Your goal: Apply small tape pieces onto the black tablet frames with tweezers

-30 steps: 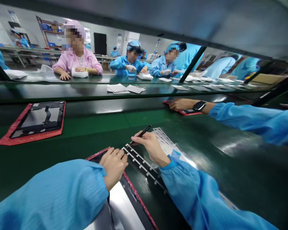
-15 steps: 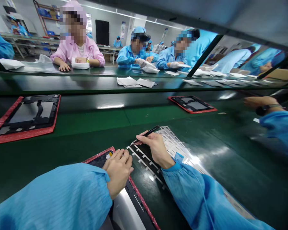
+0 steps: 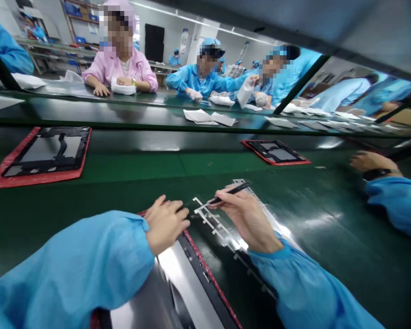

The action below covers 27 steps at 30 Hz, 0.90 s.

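My left hand point(image 3: 166, 223) lies with curled fingers on the far corner of a tablet frame point(image 3: 188, 283) that sits on a red mat in front of me. What its fingers hold, if anything, is hidden. My right hand point(image 3: 248, 215) pinches black tweezers point(image 3: 230, 193) by the tips, pointing left over a sheet of small white adhesive strips point(image 3: 214, 221) on the green belt. The tweezer tip is close to the sheet's upper left edge.
Two more tablet frames on red mats lie on the belt, one at far left point(image 3: 48, 153) and one at right point(image 3: 274, 151). A co-worker's hand with a watch point(image 3: 373, 165) rests at the right. Several people in blue and pink coats work across the line, with white sheets point(image 3: 208, 118).
The camera has shifted, so my hands appear lower and more to the right. My right hand moved the tweezers along the strip sheet. The co-worker's hand drew back from the right-hand frame.
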Each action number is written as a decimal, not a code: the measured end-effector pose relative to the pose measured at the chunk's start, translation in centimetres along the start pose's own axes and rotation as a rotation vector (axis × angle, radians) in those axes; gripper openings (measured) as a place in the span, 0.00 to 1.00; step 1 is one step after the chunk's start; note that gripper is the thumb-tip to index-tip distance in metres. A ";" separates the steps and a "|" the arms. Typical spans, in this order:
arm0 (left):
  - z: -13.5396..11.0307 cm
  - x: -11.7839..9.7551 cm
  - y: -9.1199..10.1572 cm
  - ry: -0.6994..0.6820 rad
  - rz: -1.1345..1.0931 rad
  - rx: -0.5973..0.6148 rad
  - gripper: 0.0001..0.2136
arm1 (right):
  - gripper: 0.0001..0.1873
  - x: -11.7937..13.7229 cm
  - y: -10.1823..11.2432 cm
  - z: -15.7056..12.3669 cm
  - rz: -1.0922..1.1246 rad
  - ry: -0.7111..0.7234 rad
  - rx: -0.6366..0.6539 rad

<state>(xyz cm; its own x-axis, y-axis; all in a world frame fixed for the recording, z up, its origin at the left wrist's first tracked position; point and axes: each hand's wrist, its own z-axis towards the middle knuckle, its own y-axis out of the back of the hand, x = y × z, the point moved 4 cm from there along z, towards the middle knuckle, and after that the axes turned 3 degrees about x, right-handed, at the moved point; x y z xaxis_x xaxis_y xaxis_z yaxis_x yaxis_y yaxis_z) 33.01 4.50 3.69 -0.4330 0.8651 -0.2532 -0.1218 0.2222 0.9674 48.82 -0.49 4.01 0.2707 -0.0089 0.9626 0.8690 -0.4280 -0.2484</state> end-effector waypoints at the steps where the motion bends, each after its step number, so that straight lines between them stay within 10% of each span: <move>1: -1.0 1.2 0.9 0.020 -0.023 -0.009 0.12 | 0.06 0.6 -0.3 -1.1 0.002 -0.007 -0.007; 8: -12.7 7.1 2.9 0.179 -0.092 0.073 0.14 | 0.07 2.1 -5.1 -8.7 -0.140 -0.168 0.082; 16: -19.8 2.1 -0.6 0.206 -0.005 -0.034 0.19 | 0.05 -4.3 -11.5 -11.6 -0.108 -0.341 0.258; 27: -22.7 -0.6 -2.0 -0.094 0.235 -0.095 0.20 | 0.03 -6.8 -11.9 -11.6 -0.197 -0.246 0.076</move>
<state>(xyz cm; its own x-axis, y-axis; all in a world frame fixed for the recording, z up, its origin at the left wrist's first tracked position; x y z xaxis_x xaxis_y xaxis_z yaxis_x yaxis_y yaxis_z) 13.24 -6.66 1.70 -0.3750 0.9269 -0.0157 -0.1131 -0.0289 0.9932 31.86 -5.86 1.64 0.1783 0.2900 0.9403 0.9405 -0.3310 -0.0763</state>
